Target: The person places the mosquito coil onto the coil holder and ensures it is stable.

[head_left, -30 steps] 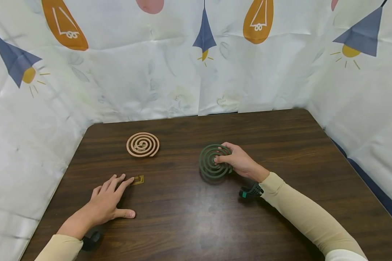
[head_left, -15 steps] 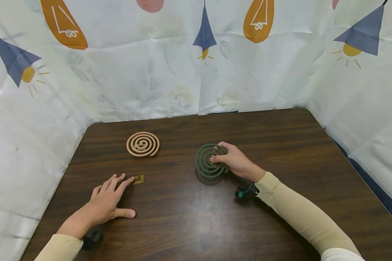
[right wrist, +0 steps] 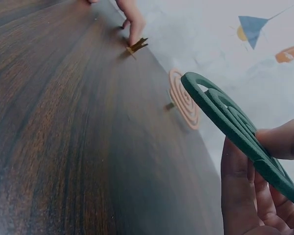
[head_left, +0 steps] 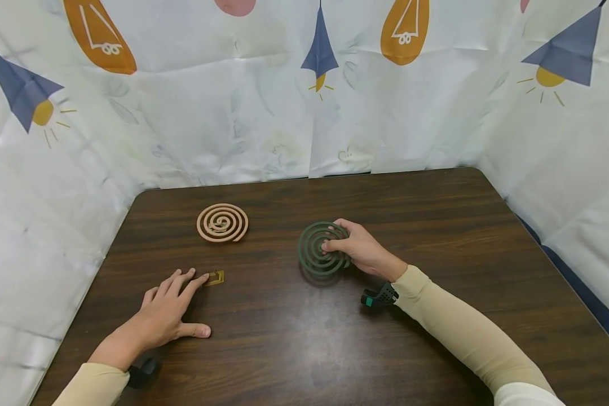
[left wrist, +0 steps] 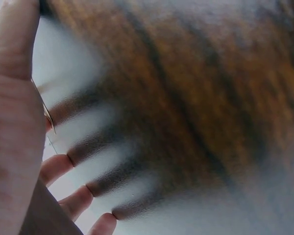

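A green mosquito coil (head_left: pixel 308 255) is pinched by my right hand (head_left: pixel 364 251), thumb on top and fingers beneath, held tilted above the table. The right wrist view shows the coil (right wrist: pixel 220 116) edge-on and off the surface. My left hand (head_left: pixel 163 317) rests on the table with fingers spread. Its index fingertip presses the edge of a small brass coil stand (head_left: pixel 218 277), which has a raised prong in the middle. In the left wrist view the palm and fingertips touch the glossy table, and the stand is mostly hidden.
A tan mosquito coil (head_left: pixel 223 223) sits at the back left, apparently raised on a stand seen under it in the right wrist view. The dark wooden table (head_left: pixel 411 208) is enclosed by white patterned curtains (head_left: pixel 264 124) behind and at both sides.
My right hand has moved steadily left with the green mosquito coil, toward the brass stand. The left hand and the tan coil have stayed in place.
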Motion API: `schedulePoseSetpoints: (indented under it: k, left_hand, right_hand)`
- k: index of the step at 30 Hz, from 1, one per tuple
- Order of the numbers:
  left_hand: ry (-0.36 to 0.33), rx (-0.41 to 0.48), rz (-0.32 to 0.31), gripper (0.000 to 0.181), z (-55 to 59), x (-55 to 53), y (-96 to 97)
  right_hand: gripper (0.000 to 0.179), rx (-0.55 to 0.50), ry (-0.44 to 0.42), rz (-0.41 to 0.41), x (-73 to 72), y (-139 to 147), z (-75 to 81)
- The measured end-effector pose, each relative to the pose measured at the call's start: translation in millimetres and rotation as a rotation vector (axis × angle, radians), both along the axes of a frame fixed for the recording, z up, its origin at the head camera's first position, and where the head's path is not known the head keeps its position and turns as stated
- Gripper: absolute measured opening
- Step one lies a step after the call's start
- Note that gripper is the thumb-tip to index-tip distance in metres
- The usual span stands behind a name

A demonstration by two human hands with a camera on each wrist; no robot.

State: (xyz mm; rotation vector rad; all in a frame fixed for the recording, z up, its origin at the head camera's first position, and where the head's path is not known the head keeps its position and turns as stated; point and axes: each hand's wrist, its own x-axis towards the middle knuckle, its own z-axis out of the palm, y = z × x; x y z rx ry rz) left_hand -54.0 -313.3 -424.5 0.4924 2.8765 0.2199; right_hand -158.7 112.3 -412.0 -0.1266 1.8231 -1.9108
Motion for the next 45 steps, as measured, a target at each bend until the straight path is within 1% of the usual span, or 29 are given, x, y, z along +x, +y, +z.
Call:
schedulePoseSetpoints:
  k: [12, 18, 27, 35, 40, 42, 45]
  left_hand:
    - [0.005, -0.014, -0.001, 0.117, -0.3, 0.0, -1.4]
    - [-0.002, -0.008, 0.003, 0.116, -0.1, 0.4, -1.7]
    - [-0.008, -0.003, -0.002, 0.117, 1.5, -0.4, -0.7]
    - [-0.009, -0.002, -0.004, 0.117, 0.7, 0.5, 0.5]
    - [-0.011, 0.004, -0.001, 0.116, 0.4, 0.9, 0.5]
    - [-0.01, 0.003, 0.001, 0.116, 0.4, 0.7, 0.3]
    - [-0.011, 0.005, 0.003, 0.117, 0.4, 0.3, 0.2]
  right_hand:
    - [0.032, -0.01, -0.007, 0.004, -1.7, -9.5, -0.5]
    - [0.034, -0.011, -0.01, 0.011, -1.9, -13.9, -0.1]
    - [0.031, -0.023, -0.015, 0.021, -2.7, -20.3, 1.8]
    - [0.034, -0.022, -0.018, 0.021, -4.2, -24.2, -2.4]
    - [0.038, -0.045, -0.022, 0.016, -3.8, -29.4, -2.4]
    - [0.037, -0.052, -0.021, 0.013, -3.6, -31.8, -0.9]
    - [0.03, -0.056, -0.02, 0.006, -3.0, -35.0, 1.9]
